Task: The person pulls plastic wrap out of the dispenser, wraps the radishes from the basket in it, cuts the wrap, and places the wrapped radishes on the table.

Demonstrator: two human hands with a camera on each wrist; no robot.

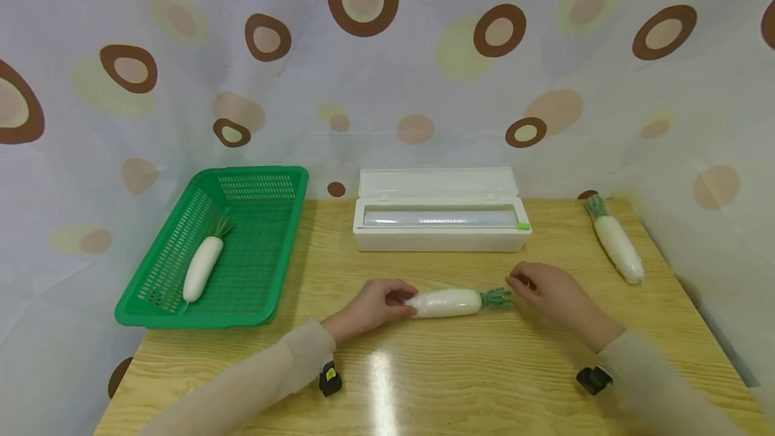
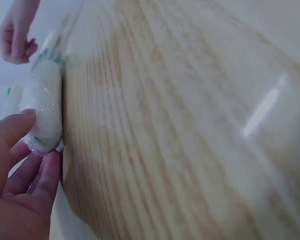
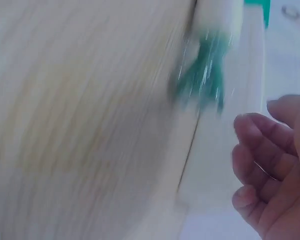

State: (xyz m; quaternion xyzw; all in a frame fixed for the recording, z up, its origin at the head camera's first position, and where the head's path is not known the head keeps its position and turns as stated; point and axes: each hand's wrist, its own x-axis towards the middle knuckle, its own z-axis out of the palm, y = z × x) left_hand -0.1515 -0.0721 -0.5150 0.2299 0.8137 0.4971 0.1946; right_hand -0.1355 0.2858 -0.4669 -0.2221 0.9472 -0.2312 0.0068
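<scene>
A white radish (image 1: 449, 303) wrapped in clear plastic film lies crosswise on the table, its green leaf stubs (image 3: 205, 75) toward the right. My left hand (image 1: 377, 307) grips its leafless end; in the left wrist view the thumb (image 2: 21, 125) is on one side and the fingers are at the end. Just beyond the leaf stubs is my right hand (image 1: 554, 298), apart from the radish. Its fingers (image 3: 255, 165) are loosely curled in the right wrist view, and nothing shows between them and the thumb.
A white box (image 1: 442, 241) with a raised lid holds a roll of film (image 1: 438, 219) behind the radish. On the left, a green basket (image 1: 278, 268) contains one white radish (image 1: 203, 268). Another film-wrapped radish (image 1: 619, 247) lies near the table's right edge. A patterned curtain (image 1: 424, 73) hangs behind.
</scene>
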